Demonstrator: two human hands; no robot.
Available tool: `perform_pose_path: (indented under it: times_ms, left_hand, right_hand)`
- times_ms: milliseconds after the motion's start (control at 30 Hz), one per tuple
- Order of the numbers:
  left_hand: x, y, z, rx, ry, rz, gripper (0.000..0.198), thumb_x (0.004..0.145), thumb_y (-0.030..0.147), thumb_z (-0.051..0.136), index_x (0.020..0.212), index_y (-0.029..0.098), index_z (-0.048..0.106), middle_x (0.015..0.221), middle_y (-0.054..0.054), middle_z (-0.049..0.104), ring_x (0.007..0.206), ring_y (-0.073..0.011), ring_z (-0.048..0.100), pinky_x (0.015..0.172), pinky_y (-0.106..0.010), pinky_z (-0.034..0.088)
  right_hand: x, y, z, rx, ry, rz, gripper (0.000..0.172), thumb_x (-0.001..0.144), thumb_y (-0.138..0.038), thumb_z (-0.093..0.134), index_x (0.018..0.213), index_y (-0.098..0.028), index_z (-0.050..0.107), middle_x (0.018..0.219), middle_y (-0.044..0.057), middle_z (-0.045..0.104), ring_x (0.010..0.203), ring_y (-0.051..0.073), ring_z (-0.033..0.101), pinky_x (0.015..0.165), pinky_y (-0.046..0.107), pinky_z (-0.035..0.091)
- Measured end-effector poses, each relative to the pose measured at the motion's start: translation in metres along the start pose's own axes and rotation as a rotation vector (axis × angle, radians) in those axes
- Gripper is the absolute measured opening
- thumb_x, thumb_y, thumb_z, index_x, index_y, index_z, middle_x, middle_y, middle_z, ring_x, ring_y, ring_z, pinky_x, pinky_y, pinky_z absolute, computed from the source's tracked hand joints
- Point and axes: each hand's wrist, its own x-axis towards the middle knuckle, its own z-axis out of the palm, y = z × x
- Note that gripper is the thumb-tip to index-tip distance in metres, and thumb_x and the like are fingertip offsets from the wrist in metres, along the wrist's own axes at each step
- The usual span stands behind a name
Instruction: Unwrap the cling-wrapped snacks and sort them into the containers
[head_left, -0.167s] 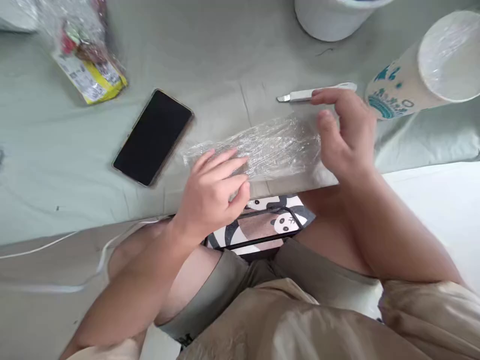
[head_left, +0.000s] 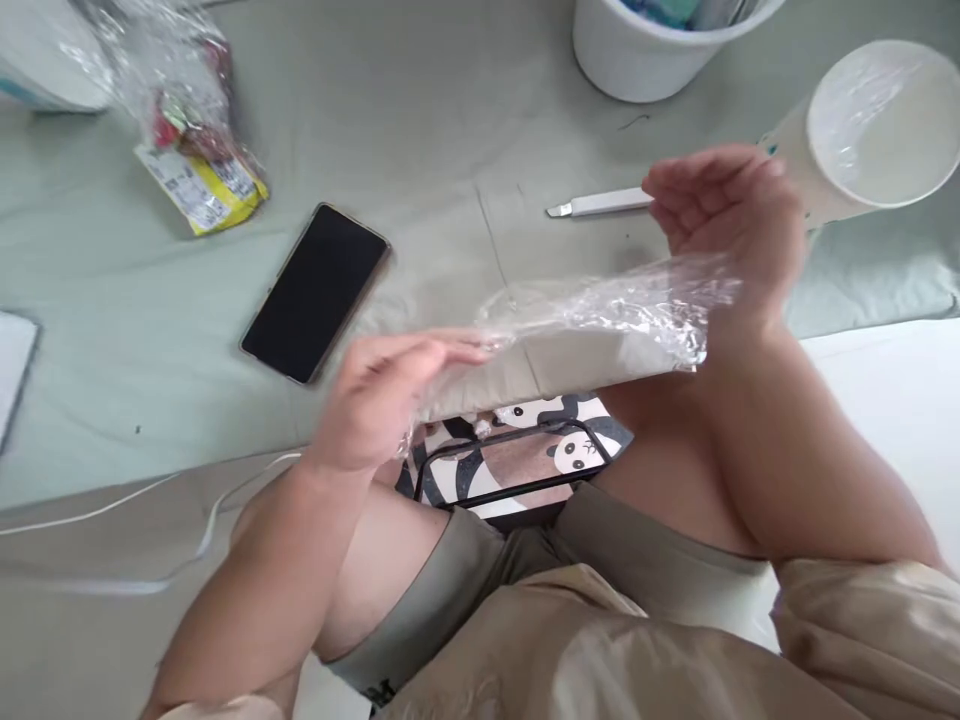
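A crinkled strip of clear plastic film [head_left: 615, 312] stretches between my two hands, lifted at least partly above the table. My left hand [head_left: 379, 395] is at its left end, fingers straight and close together, with film against the fingers and hanging below the palm. At the other end my right hand [head_left: 739, 220] is turned palm inward with its fingers loosely bent. The film lies against the heel of this hand and the wrist, not between the fingertips. A white utility knife [head_left: 600, 203] lies just left of the right fingers, its handle end hidden behind them.
A black phone [head_left: 315, 292] lies left of the film. Beyond it is a clear packet with a yellow label [head_left: 217, 195]. A white tub [head_left: 637, 60] stands at the back, a paper cup [head_left: 821, 170] at right. A panda-patterned surface [head_left: 517, 465] shows between the knees.
The film has come up from the table with my hands. My left hand moved left and turned onto its side; my right hand moved right and rolled palm inward. The view shifted slightly.
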Motion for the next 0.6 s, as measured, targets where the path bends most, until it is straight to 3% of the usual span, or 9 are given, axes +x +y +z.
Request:
perform_pose_path:
  times_ms: [67,133,233,333,400,500,600]
  left_hand:
    - [0.006,0.003,-0.002,-0.355,0.066,-0.161,0.021,0.089,0.04,0.068,0.082,0.025,0.082,0.091,-0.001,0.083,0.1,-0.0261,0.08,0.09,-0.041,0.066]
    - [0.012,0.006,0.0,-0.537,0.143,-0.275,0.022,0.09,0.042,0.066,0.085,0.025,0.079,0.09,-0.001,0.083,0.099,-0.0271,0.08,0.082,-0.041,0.067]
    - [0.021,0.006,0.007,-0.635,0.277,-0.364,0.025,0.097,0.038,0.053,0.098,0.024,0.074,0.093,-0.001,0.081,0.097,-0.0252,0.08,0.078,-0.04,0.066]
    - [0.026,0.003,0.012,-0.66,0.348,-0.422,0.025,0.099,0.033,0.047,0.105,0.024,0.069,0.095,-0.001,0.079,0.091,-0.022,0.079,0.078,-0.039,0.065]
    - [0.027,0.0,0.011,-0.646,0.304,-0.433,0.024,0.096,0.033,0.049,0.104,0.022,0.068,0.096,-0.003,0.078,0.087,-0.0216,0.078,0.077,-0.038,0.065]
    - [0.03,-0.003,0.005,-0.551,0.14,-0.426,0.037,0.088,0.048,0.058,0.102,0.016,0.068,0.097,-0.01,0.078,0.084,-0.0252,0.078,0.071,-0.038,0.064]
    - [0.032,-0.006,0.001,-0.339,0.034,-0.379,0.055,0.073,0.05,0.08,0.113,0.016,0.064,0.098,-0.009,0.078,0.082,-0.0259,0.078,0.067,-0.034,0.064]
  right_hand:
    - [0.001,-0.003,0.004,0.321,-0.012,0.136,0.044,0.082,-0.063,0.054,0.095,-0.022,0.065,0.114,0.013,0.072,0.111,0.025,0.072,0.105,0.046,0.055]
    - [-0.005,-0.007,0.012,0.489,-0.14,0.23,0.054,0.072,-0.073,0.066,0.098,-0.025,0.066,0.12,0.011,0.071,0.115,0.025,0.07,0.105,0.044,0.056]
    - [-0.02,-0.014,0.032,0.54,-0.341,0.405,0.067,0.069,-0.082,0.068,0.109,-0.029,0.065,0.13,0.005,0.07,0.128,0.025,0.066,0.108,0.042,0.055]
    - [-0.033,-0.015,0.052,0.537,-0.421,0.51,0.059,0.073,-0.071,0.077,0.112,-0.029,0.062,0.122,0.003,0.073,0.12,0.022,0.07,0.102,0.039,0.058]
    - [-0.037,-0.014,0.062,0.523,-0.426,0.552,0.051,0.071,-0.055,0.087,0.106,-0.026,0.062,0.1,0.001,0.073,0.093,0.016,0.073,0.084,0.032,0.061]
    - [-0.035,-0.014,0.065,0.477,-0.435,0.591,0.036,0.071,-0.039,0.087,0.089,-0.022,0.06,0.07,-0.005,0.062,0.055,0.008,0.058,0.052,0.022,0.048]
    - [-0.033,-0.018,0.061,0.442,-0.502,0.646,0.034,0.071,-0.034,0.085,0.085,-0.021,0.058,0.06,-0.007,0.056,0.045,0.006,0.048,0.042,0.021,0.039]
